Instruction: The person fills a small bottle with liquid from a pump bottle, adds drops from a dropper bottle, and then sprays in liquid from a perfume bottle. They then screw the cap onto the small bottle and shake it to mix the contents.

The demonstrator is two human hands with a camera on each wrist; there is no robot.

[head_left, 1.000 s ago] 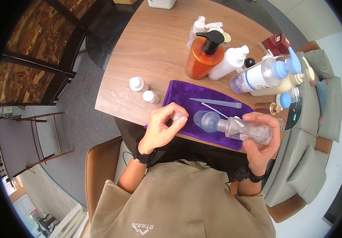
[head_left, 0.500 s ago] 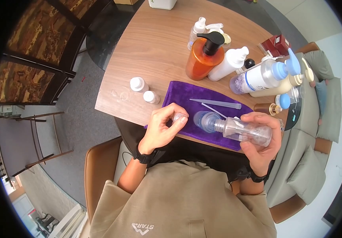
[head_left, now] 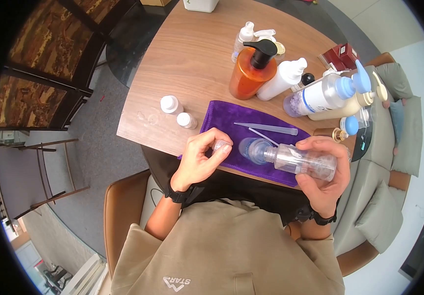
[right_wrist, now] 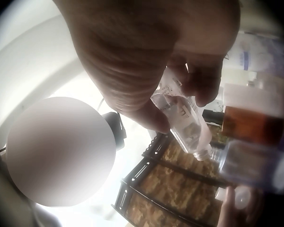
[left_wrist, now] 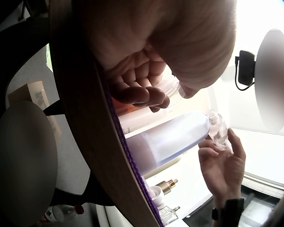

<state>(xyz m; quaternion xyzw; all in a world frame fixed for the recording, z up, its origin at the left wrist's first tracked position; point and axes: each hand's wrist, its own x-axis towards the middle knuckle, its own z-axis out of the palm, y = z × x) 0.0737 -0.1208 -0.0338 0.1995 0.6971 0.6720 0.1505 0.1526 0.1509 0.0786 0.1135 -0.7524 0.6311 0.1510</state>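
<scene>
In the head view the left hand (head_left: 203, 155) pinches a small clear cap (head_left: 220, 145) between thumb and curled fingers. The right hand (head_left: 326, 172) grips a clear bottle (head_left: 300, 161), tipped sideways, its neck at the mouth of a translucent bluish bottle (head_left: 255, 150) that stands on the purple cloth (head_left: 219, 115). The left wrist view shows the tall bluish bottle (left_wrist: 173, 139) upright on the cloth and the tilted clear bottle (left_wrist: 218, 132) meeting its top. In the right wrist view, thumb and fingers hold the clear bottle (right_wrist: 183, 124), neck against the other bottle's neck.
A clear tapered tube (head_left: 271, 129) and a thin white stick lie on the cloth. Two small white bottles (head_left: 171, 104) stand at the left. Behind are an orange pump bottle (head_left: 252, 73), a white bottle (head_left: 283, 78) and a blue-topped pump bottle (head_left: 320, 93).
The right hand and its clear bottle have shifted slightly, the bottle's neck moving a little left over the bluish bottle. The left hand stays nearly still with the cap.
</scene>
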